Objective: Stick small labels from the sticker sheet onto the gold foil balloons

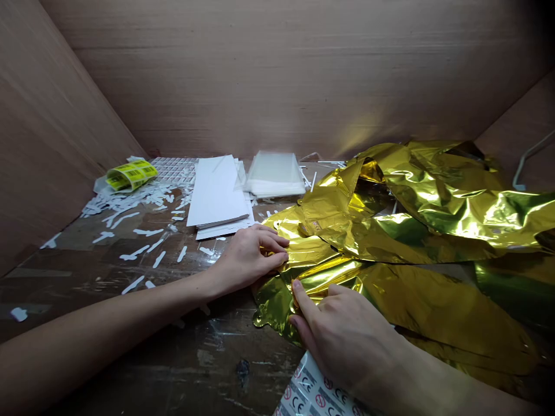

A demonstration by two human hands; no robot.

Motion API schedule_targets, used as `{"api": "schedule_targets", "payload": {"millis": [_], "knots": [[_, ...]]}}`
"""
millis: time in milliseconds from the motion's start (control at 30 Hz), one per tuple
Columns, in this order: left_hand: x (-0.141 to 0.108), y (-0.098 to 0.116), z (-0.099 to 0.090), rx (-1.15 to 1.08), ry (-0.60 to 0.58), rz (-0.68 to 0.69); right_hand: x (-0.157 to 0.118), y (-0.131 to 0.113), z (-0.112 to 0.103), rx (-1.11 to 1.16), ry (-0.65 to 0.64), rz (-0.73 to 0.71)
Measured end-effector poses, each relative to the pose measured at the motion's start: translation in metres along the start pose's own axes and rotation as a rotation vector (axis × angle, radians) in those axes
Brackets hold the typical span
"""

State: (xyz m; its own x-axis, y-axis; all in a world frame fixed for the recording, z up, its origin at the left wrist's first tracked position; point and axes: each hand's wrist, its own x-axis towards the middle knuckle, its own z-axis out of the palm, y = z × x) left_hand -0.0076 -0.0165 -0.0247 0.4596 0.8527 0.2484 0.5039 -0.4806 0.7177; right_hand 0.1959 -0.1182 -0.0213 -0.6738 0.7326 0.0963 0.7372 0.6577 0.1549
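Note:
Crumpled gold foil balloons (416, 231), flat and uninflated, spread over the right half of the table. My left hand (247, 257) closes its thumb and fingers on the left edge of the nearer gold foil balloon (281, 309). Just below it, my right hand (347, 329) pinches the same foil between index finger and thumb; its other fingers are curled and partly hidden. A small rounded tab with a hole shows at the foil's lower left corner. Under my right hand lies a sheet of stickers (318, 387) printed with CE marks and red symbols.
White cards (219, 190) are stacked behind my left hand, beside a pile of clear plastic sleeves (275, 173). Yellow labels (132, 174) curl at the far left near a printed sheet (176, 169). White paper scraps (134, 254) litter the table. Wooden walls (277, 75) enclose it.

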Motion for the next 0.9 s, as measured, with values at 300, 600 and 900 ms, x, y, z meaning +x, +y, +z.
{"api": "schedule_targets", "payload": {"millis": [300, 600, 900], "knots": [[0.004, 0.004, -0.001, 0.082, 0.030, -0.020, -0.001, 0.001, 0.002, -0.008, -0.024, -0.004], [0.008, 0.003, -0.004, 0.024, 0.043, -0.168, -0.001, -0.001, -0.004, -0.001, 0.033, -0.015], [0.006, 0.001, -0.003, 0.149, 0.138, -0.054, 0.001, 0.003, -0.011, 0.053, -0.052, 0.061]]}}
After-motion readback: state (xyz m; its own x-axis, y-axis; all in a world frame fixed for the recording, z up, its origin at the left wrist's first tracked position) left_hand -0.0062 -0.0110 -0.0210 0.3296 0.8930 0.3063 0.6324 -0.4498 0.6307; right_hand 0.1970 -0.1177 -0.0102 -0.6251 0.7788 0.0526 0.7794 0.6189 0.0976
